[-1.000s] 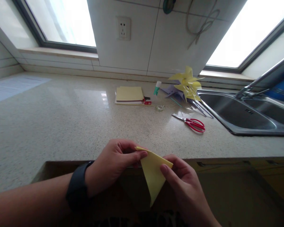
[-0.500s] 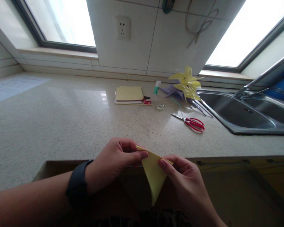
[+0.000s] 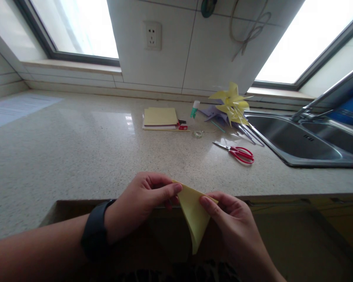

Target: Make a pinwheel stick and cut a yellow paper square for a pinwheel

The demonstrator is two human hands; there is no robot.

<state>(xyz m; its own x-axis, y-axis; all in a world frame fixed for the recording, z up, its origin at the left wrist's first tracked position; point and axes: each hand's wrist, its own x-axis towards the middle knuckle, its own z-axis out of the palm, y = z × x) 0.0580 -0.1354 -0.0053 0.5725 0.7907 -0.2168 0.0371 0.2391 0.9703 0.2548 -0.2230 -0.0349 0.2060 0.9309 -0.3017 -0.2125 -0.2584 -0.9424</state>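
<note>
A folded yellow paper [image 3: 195, 213] hangs point-down in front of the counter's edge, roughly a triangle with its fold along the top. My left hand [image 3: 148, 196] pinches its upper left corner between thumb and fingers. At the upper right corner, my right hand [image 3: 229, 215] grips it the same way, thumb on the near face. The fingers behind the paper are partly hidden. Beyond the hands, red-handled scissors [image 3: 238, 152] lie on the counter, nearest to my right hand.
On the speckled counter [image 3: 85, 156] are a stack of yellow paper [image 3: 160, 116], a small red box [image 3: 182, 125], a tape roll [image 3: 198, 134], a glue stick [image 3: 194, 109] and pinwheels [image 3: 232, 102]. A steel sink [image 3: 294, 137] is at the right, printed sheets [image 3: 17, 107] at the left.
Both hands and the folded paper have shifted very slightly to the right. Both grips are unchanged, and the items on the counter lie as before.
</note>
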